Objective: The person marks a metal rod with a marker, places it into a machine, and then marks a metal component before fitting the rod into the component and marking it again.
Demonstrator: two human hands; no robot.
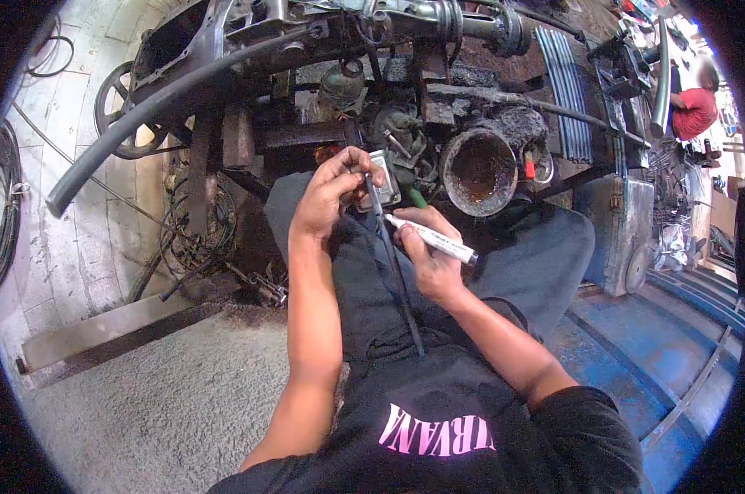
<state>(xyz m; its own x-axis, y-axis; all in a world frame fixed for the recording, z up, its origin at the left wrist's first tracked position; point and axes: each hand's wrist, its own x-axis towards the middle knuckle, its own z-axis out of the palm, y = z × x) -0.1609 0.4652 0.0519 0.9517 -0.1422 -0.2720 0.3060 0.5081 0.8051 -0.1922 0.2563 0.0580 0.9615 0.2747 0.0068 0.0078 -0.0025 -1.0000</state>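
A thin dark rod (pixel 402 292) runs from between my hands down to the waist of my shirt. Its upper part looks lighter and metallic, and my left hand (pixel 330 198) pinches it near that top end. In my right hand (pixel 432 259) is a white marker pen (pixel 434 237), held like a pencil. The marker's tip points at the rod, right at its edge, just below my left fingers. Behind my left hand, a small grey metal plate-like part (pixel 386 174) is partly hidden.
A greasy bench (pixel 545 62) with machine parts stands ahead, bearing several metal rods (pixel 563 95). A round metal bowl (pixel 480 171) holds dark residue. One long grey bar (pixel 142 119) juts out leftward. Blue metal sheeting (pixel 636 346) lies right; a person (pixel 695 111) is at far right.
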